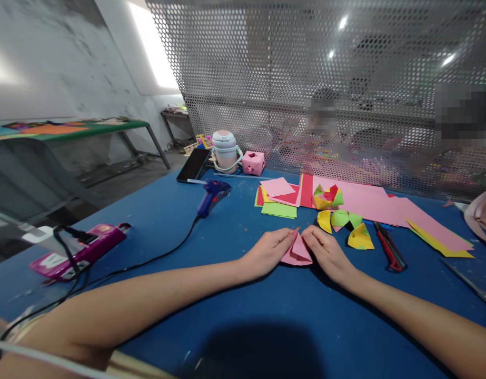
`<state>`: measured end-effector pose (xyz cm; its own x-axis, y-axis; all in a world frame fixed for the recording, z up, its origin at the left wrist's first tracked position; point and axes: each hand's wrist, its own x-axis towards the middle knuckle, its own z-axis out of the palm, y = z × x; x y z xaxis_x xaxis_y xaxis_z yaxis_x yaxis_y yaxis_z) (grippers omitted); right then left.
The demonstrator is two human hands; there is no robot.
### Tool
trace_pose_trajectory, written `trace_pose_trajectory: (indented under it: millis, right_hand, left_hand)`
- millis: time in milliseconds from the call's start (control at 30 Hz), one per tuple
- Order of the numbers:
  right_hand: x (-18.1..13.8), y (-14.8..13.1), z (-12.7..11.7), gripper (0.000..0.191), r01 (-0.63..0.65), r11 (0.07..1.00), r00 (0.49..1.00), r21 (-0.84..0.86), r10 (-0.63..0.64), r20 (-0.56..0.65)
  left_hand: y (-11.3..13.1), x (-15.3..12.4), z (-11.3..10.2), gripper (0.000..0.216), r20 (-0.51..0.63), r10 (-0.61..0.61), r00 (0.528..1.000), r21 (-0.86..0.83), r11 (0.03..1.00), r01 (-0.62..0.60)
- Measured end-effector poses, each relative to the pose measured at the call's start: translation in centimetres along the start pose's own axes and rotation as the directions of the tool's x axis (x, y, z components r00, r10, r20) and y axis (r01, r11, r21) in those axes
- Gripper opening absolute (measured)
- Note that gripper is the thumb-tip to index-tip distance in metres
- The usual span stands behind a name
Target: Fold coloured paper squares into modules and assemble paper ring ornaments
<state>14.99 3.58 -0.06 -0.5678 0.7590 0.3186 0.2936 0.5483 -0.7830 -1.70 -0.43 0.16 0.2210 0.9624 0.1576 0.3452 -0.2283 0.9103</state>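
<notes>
Between my two hands is a small folded piece of pink paper (296, 253), low over the blue table. My left hand (268, 252) pinches its left side, thumb against the fingers. On the other side, my right hand (325, 252) grips the right edge with curled fingers. Just beyond my right hand lie folded yellow and green paper pieces (340, 218) and a yellow folded piece (360, 237). A multicoloured folded paper shape (328, 197) stands behind them. Pink, red, yellow and green paper squares (279, 209) are stacked beyond my left hand.
A blue glue gun (211, 197) with a black cord lies left, near a purple power strip (85, 251). A phone (193, 164), white jar (225, 151) and pink paper cube (253, 163) stand at the back. Red-handled scissors (389, 247) and pink sheets (361, 197) lie right.
</notes>
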Motion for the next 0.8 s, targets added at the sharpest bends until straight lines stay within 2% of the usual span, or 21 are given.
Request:
trace_pose_trajectory:
  millis: [200,367,667,800]
  right_hand:
    - [-0.08,0.08,0.15,0.022,-0.031,0.999,0.999,0.029,0.029,0.035]
    - [-0.16,0.16,0.24,0.022,-0.041,0.999,0.998,0.036,0.039,0.041]
    - [-0.19,0.38,0.28,0.022,-0.004,0.998,1.0,-0.064,0.003,-0.006]
    - [-0.3,0.47,0.37,0.02,0.055,0.988,0.997,-0.146,-0.062,-0.04]
  left_hand:
    - [-0.11,-0.04,-0.08,0.028,0.023,0.0,1.0,0.046,0.999,-0.001]
    - [-0.3,0.03,-0.09,0.026,0.033,-0.001,0.999,0.007,1.0,0.001]
    - [-0.24,0.0,-0.16,0.027,0.03,-0.001,1.0,-0.035,0.999,0.002]
    - [-0.1,-0.03,-0.21,0.027,0.022,0.005,1.0,-0.032,0.999,-0.004]
